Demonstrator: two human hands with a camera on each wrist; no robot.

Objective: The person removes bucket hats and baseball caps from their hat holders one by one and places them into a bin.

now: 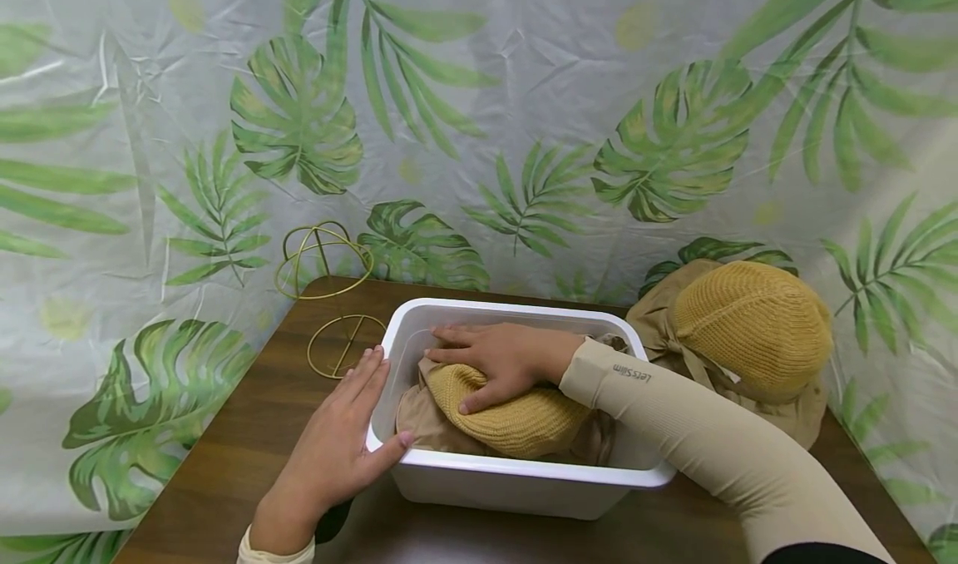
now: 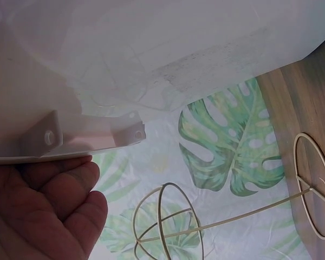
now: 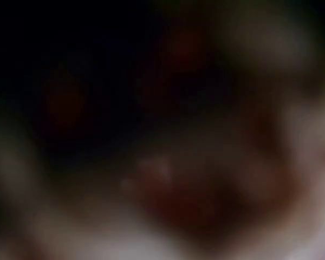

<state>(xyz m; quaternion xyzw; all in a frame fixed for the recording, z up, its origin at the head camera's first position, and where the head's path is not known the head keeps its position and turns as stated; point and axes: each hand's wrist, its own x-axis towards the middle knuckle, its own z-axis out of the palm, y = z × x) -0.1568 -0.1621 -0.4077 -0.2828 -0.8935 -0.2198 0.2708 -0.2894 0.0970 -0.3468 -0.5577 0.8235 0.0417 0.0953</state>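
Note:
A white plastic bin [image 1: 516, 464] stands on the table with a yellow knit hat [image 1: 516, 418] and tan cloth [image 1: 427, 414] inside. My right hand [image 1: 505, 360] lies spread on the hat, pressing it down with its fingers extended. My left hand [image 1: 337, 435] rests against the bin's left rim, its fingers straight along the side and the thumb at the front corner. In the left wrist view, the left hand's fingers [image 2: 70, 189] touch the rim's edge. The right wrist view is too dark and blurred to make anything out.
A second yellow knit hat [image 1: 756, 327] with a tan brim and tie sits right of the bin. At the back left stands a gold wire stand [image 1: 322, 260] with a round base. The brown wooden table [image 1: 224, 464] meets a leaf-print sheet [image 1: 539, 115] behind.

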